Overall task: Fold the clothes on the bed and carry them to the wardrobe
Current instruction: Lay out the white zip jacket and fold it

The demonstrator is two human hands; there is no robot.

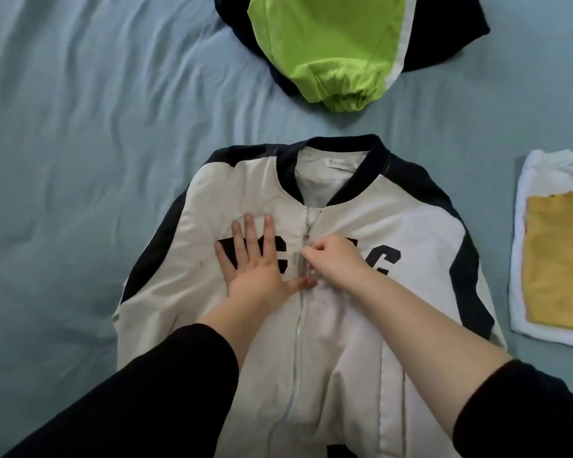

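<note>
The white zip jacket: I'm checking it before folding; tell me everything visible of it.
The white thin-fabric jacket lies front up on the pale blue bed sheet, neck away from the person. It has a navy ribbed collar, navy shoulder and sleeve panels, black block letters across the chest and a neck label. Its metal zip is closed to the chest, open above. The left hand presses flat on the lettering; the right hand pinches at the zip.

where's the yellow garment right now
In the head view, the yellow garment lies at the right edge, on top of a white garment on the bed, just right of the jacket.
</note>
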